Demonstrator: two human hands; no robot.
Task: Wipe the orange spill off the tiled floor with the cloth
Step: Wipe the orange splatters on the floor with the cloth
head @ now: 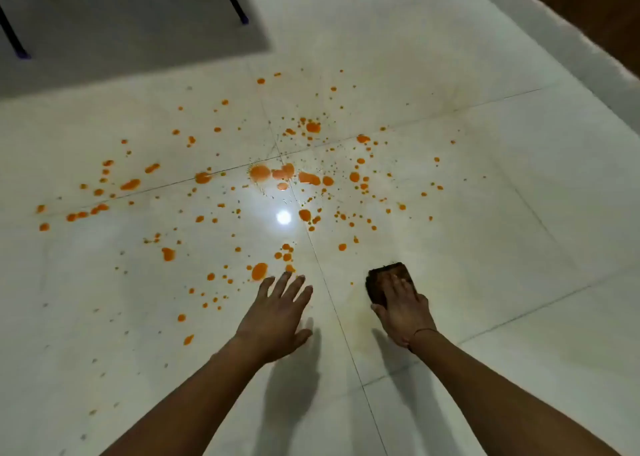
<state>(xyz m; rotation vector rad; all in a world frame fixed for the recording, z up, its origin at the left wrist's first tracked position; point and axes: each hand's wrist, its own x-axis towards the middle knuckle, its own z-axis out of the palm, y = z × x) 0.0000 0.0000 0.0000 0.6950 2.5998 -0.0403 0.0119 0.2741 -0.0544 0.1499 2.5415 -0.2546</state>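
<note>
Right hand point(403, 308) pressed flat on dark brown folded cloth point(384, 280), fingers over its top. Left hand point(277, 317) empty, fingers spread above glossy pale tiled floor point(519, 213). Orange spill point(259, 173): round wet blobs and fine drops, scattered ahead of both hands, across grout lines.

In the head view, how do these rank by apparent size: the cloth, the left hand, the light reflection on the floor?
1. left hand; it is open, and nearer the camera.
2. cloth, partly hidden under the right hand.
3. light reflection, clearly smallest.
</note>
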